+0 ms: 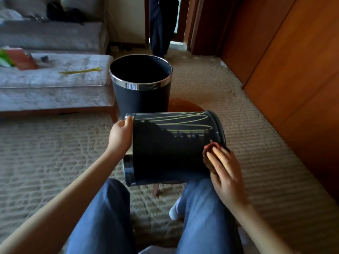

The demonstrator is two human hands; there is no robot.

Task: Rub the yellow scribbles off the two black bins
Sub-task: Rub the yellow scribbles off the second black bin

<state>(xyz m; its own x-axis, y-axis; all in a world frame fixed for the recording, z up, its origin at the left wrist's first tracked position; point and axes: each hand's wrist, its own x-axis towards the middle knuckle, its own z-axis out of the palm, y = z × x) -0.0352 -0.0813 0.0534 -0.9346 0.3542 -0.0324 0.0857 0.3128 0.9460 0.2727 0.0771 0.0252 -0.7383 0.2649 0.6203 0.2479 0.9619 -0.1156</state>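
A black bin lies on its side across my knees, its chrome rim to the left and its base to the right. Yellow scribbles loop over its upper side. My left hand grips the rim end. My right hand presses a small pinkish pad against the bin near its base; the pad is mostly hidden by my fingers. A second black bin with a chrome rim stands upright on the carpet just beyond, showing no scribbles on the side facing me.
A grey ottoman at the left carries a yellow marker, a book and green items. A sofa stands behind it. Wooden wardrobe doors run along the right. A person's dark trouser legs stand in the far doorway.
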